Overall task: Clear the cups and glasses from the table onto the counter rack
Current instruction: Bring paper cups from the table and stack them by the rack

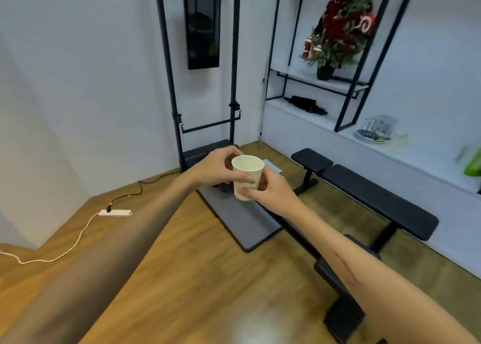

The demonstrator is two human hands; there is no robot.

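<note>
A pale paper cup [246, 173] with a small green mark is held upright in the air in front of me, over the wooden floor. My left hand [216, 169] wraps its left side, thumb across the front. My right hand [270, 190] grips its lower right side, thumb on the cup wall. Something dark shows behind the cup between my hands; I cannot tell what it is. At the right, on the white counter [325, 130], stand a clear glass rack [377, 125] with glasses and a plate [369, 135].
A black padded bench [377, 200] runs along the counter at right. A grey floor mat [242, 221] and a black metal frame [177, 125] lie ahead. A white power strip [115, 212] with cable crosses the floor at left. Black shelving with a plant [338, 31] stands above the counter.
</note>
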